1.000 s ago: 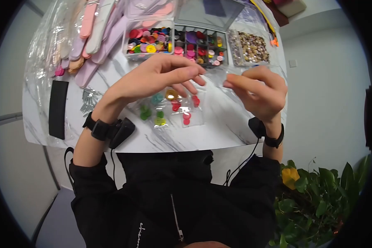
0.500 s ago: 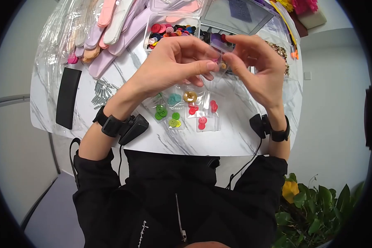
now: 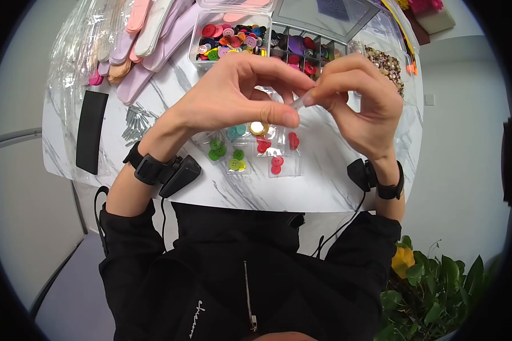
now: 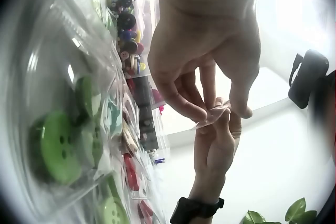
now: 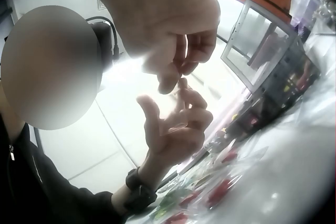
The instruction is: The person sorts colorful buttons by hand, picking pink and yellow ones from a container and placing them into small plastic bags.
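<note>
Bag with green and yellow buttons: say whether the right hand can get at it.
Probably yes: the bag lies in plain sight on the table, nothing seen covering it, though the right hand pinches clear plastic it would likely release first.

Glare whitens my right-wrist view behind my left hand, while my head view bows the bright table at its near edge.

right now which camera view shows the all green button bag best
The left wrist view: the bag of green buttons sits close to that camera, so even button holes show. The head view shows it much smaller, from above. The right wrist view has only blurred green, too vague to match to that bag.
</note>
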{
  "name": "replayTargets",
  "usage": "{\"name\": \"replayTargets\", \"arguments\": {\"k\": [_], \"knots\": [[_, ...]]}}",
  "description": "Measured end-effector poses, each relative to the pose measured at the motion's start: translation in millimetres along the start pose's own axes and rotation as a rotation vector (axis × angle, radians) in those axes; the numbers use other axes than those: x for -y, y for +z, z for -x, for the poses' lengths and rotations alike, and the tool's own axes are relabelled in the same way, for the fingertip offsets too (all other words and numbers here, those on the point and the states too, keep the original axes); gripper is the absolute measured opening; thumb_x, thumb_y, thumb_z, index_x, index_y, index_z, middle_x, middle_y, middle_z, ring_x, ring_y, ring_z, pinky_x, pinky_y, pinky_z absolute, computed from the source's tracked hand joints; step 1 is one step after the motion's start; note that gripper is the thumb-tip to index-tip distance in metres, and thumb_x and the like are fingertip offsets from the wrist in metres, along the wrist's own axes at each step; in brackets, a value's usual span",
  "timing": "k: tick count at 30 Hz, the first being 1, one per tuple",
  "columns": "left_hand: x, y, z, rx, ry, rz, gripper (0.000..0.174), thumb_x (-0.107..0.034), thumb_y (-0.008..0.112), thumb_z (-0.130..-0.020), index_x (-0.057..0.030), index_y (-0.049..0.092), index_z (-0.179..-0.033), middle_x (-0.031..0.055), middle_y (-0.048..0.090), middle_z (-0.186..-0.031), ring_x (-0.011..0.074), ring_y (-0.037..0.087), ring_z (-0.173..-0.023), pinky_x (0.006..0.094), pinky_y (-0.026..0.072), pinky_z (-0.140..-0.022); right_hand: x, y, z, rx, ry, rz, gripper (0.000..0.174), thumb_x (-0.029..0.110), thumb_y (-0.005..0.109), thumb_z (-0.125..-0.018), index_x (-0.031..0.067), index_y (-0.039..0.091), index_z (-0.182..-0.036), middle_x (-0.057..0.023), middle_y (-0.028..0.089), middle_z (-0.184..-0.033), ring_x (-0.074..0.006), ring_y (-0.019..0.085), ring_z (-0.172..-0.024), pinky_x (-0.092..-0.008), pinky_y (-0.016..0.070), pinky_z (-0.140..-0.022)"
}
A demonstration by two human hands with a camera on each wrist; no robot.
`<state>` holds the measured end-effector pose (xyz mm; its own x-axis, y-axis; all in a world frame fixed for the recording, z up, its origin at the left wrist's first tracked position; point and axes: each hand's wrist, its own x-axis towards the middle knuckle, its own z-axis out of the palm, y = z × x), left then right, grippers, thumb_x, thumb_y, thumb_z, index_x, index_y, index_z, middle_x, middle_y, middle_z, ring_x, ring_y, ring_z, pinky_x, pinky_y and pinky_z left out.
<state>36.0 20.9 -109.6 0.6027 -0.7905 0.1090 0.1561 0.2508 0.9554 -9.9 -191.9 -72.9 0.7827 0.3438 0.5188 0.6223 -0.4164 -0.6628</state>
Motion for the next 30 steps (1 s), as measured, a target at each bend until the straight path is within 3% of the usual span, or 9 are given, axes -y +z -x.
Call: {"name": "replayTargets", "arguments": {"k": [7,16,26,30], "knots": [[-1,0,3,0.059,0.000,-0.070,0.042,-0.009,0.084,-0.072,0.0010,0.067,-0.110,0.0055,0.066,-0.098,0.0089,0.060,-0.084,0.0215,0.0536,-0.069,13,-1,-1,0.134,-0.075,0.141,0.028,-0.012,0.070,-0.061,0.0065,0.067,-0.082,-0.0069,0.055,-0.088,-0.0186,0.058,-0.071,-0.0276,0.0468,-0.056],[-2,4,3,0.059,-0.029,-0.136,0.045,-0.010,0.085,-0.070,0.0000,0.067,-0.110,0.0044,0.065,-0.096,0.0101,0.060,-0.087,0.0224,0.0537,-0.069,16,-5,-1,0.219,-0.113,0.150,0.030,-0.014,0.071,-0.059,0.0064,0.066,-0.081,-0.0077,0.056,-0.090,-0.0208,0.058,-0.077,-0.0289,0.0475,-0.063],[6,7,3,0.073,0.010,-0.144,0.042,-0.010,0.082,-0.072,0.0013,0.066,-0.109,0.0058,0.066,-0.100,0.0117,0.061,-0.089,0.0255,0.0551,-0.070,17,-5,0,0.219,-0.181,0.227,0.030,-0.004,0.079,-0.056,0.0060,0.065,-0.081,-0.0104,0.063,-0.100,-0.0247,0.061,-0.087,-0.0322,0.0491,-0.066],[7,8,3,0.096,0.011,-0.098,0.043,-0.005,0.081,-0.074,0.0019,0.065,-0.112,0.0093,0.063,-0.110,0.0134,0.064,-0.085,0.0237,0.0533,-0.067,18,-7,-1,0.247,-0.171,0.237,0.030,-0.001,0.079,-0.056,0.0058,0.065,-0.081,-0.0105,0.063,-0.104,-0.0263,0.062,-0.090,-0.0342,0.0502,-0.068]]}}
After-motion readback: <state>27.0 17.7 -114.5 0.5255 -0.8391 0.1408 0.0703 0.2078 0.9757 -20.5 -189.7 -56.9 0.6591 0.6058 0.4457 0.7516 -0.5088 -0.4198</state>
